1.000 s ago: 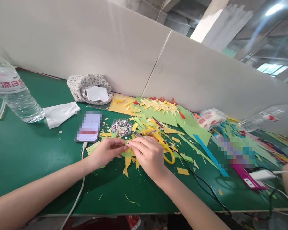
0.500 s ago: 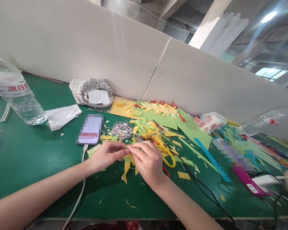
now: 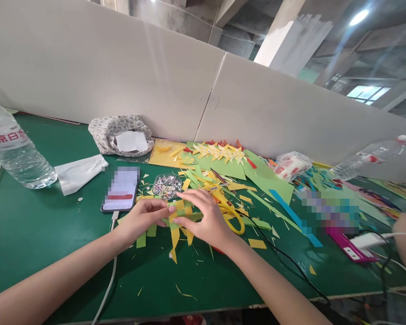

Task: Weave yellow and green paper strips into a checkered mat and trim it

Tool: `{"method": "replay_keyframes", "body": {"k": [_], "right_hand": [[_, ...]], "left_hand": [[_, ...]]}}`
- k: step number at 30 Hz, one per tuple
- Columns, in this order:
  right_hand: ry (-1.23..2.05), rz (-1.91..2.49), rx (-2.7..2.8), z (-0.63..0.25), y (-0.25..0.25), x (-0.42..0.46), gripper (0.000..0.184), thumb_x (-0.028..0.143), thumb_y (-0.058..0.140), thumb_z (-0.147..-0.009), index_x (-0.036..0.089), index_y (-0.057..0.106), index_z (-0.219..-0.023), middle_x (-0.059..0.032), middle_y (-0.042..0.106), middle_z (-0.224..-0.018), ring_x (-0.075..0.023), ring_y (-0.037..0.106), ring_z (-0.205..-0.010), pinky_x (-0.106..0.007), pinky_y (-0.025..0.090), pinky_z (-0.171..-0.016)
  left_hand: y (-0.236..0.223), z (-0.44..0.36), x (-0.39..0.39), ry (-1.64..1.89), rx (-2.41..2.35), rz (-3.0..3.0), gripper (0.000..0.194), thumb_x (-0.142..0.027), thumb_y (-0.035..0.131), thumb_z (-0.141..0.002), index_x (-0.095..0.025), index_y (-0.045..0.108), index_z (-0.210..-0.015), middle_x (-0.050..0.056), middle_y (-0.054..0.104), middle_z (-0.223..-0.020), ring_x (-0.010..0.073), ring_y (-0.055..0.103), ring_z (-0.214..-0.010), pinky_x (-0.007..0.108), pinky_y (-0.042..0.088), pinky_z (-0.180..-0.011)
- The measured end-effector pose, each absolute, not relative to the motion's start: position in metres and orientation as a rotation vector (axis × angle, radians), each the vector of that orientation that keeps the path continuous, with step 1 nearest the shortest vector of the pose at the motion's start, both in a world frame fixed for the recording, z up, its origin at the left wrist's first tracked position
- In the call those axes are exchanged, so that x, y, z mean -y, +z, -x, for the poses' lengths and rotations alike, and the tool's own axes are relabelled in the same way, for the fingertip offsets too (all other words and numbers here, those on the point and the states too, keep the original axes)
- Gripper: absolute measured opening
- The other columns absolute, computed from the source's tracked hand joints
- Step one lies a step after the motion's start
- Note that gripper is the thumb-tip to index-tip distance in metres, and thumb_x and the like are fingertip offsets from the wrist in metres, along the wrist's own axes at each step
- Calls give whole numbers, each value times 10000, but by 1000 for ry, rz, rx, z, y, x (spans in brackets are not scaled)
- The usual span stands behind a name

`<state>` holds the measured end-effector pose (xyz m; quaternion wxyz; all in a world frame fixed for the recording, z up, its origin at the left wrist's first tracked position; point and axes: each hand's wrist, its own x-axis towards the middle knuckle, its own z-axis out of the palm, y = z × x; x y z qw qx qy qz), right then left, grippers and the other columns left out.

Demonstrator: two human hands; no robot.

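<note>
Right hand [image 3: 208, 221]: fingers now parted from thumb, grip apparently released; left hand [image 3: 140, 221]: pinching woven paper [image 3: 181, 210] (checks newly exposed).

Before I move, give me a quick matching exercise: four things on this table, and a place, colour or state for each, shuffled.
1. Phone
2. Woven paper
3. Scissors
4. Patterned pouch

A. Yellow handles, beside the right hand
B. White paper in its opening
C. Yellow and green, in the left hand
D. Plugged into a white cable

Pairs: 1-D, 2-C, 3-A, 4-B
</note>
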<state>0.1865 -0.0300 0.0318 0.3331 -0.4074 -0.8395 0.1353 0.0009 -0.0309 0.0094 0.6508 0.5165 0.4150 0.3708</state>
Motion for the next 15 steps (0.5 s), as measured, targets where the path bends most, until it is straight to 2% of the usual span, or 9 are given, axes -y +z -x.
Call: {"method": "replay_keyframes", "body": {"k": [4, 9, 12, 15], "right_hand": [[721, 1260, 1998, -196, 35, 23, 409, 379, 647, -724, 268, 546, -1105, -38, 610, -1028, -204, 550, -993, -380, 455, -834], [1281, 1275, 1581, -201, 35, 15, 559, 329, 747, -605, 236, 512, -1103, -27, 591, -921, -145, 596, -728, -327, 504, -704], [1407, 1202, 1328, -197, 35, 16, 607, 267, 760, -586, 216, 473, -1118, -17, 600, -854, -150, 600, -760, -313, 508, -708], [1457, 1216, 1237, -193, 33, 17, 578, 248, 755, -591, 204, 479, -1097, 2, 601, -787, -142, 604, -737, -284, 500, -665]], "left_hand": [[12, -1, 32, 867, -949, -1162, 121, -296, 663, -688, -186, 641, -643, -28, 544, -665, 104, 528, -665, 206, 489, -654], [9, 1, 31, 898, -966, -1165, 135, -319, 661, -692, -185, 661, -677, -3, 616, -739, 131, 568, -746, 228, 500, -689], [7, 3, 30, 949, -970, -1147, 180, -365, 658, -702, -187, 678, -712, 2, 640, -768, 137, 585, -764, 244, 511, -711], [5, 3, 30, 983, -982, -1132, 243, -421, 641, -713, -189, 686, -769, 16, 657, -832, 150, 597, -806, 261, 524, -730]]}}
